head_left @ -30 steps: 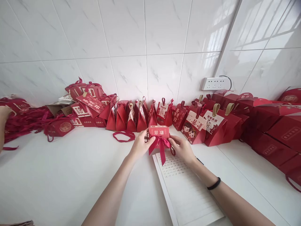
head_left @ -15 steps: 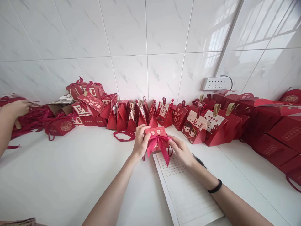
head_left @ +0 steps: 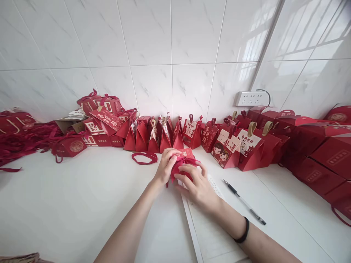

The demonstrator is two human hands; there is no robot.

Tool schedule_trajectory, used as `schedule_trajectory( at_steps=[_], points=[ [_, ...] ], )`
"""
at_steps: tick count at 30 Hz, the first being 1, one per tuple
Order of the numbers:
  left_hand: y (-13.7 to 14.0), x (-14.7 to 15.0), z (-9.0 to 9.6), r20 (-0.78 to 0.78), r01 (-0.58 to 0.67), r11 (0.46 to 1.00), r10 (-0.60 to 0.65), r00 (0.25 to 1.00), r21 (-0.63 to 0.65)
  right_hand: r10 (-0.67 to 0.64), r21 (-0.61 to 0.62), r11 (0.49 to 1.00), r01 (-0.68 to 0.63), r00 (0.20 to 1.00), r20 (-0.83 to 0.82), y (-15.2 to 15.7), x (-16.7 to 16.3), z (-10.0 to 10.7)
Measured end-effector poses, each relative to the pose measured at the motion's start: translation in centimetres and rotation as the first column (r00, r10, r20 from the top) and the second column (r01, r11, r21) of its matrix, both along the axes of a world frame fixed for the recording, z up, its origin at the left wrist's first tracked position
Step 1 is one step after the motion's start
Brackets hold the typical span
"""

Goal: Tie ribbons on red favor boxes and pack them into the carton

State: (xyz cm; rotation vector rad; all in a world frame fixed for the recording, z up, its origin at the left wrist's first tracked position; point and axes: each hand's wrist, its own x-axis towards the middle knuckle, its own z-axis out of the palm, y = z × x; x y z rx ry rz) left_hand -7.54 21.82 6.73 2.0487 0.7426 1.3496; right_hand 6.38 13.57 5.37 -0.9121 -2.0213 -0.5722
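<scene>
A small red gift box [head_left: 186,152] with gold lettering and a red ribbon bow [head_left: 184,162] is held just above the white table. My left hand [head_left: 165,166] is closed around the box's left side, its thumb by the bow. My right hand [head_left: 196,184] reaches across the front of the box, fingers bent and spread apart over the bow, covering much of it. Beneath that hand lies a sheet of lined paper [head_left: 216,233] with handwriting, partly hidden by the right arm. A black and clear pen [head_left: 244,201] rests to the right of the paper.
Several upright red gift boxes [head_left: 192,133] line the tiled wall. Stacked red cartons [head_left: 326,155] stand at right. Heaped red ribbons [head_left: 30,140] and more boxes [head_left: 105,122] are at left. A ribbon loop [head_left: 144,157] lies behind my left hand; a power strip [head_left: 253,98] is against the wall.
My right hand has moved left and over the front of the bow, uncovering the pen. My left hand stays on the box. Another person's hand at far left has gone from view.
</scene>
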Motion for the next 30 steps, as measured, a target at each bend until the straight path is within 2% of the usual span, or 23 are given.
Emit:
schedule_trajectory(
  at_steps=[3, 8, 18, 23, 30],
  points=[
    [-0.3, 0.1, 0.2, -0.034, -0.037, 0.999, 0.037, 0.999, 0.013, -0.035, -0.007, 0.999, 0.036, 0.999, 0.031, 0.6, -0.5, -0.5],
    [-0.8, 0.5, 0.6, -0.143, -0.135, 0.991, 0.136, 0.98, 0.018, 0.005, 0.01, 1.0, -0.006, 1.0, 0.02, 0.9, 0.0, -0.7],
    [-0.5, 0.3, 0.7, -0.207, -0.111, 0.993, 0.117, 0.971, 0.038, 0.094, -0.028, 0.995, -0.094, 0.996, 0.007, 0.4, 0.5, -0.3],
    [-0.7, 0.5, 0.6, -0.237, -0.169, 0.983, 0.181, 0.954, 0.067, 0.125, -0.099, 0.987, -0.126, 0.992, -0.011, 0.2, 0.5, -0.1],
    [-0.8, 0.9, 0.6, -0.205, -0.214, 0.977, 0.213, 0.955, 0.021, 0.166, -0.108, 0.98, -0.166, 0.986, -0.011, 0.0, 0.8, 0.2]
  ],
)
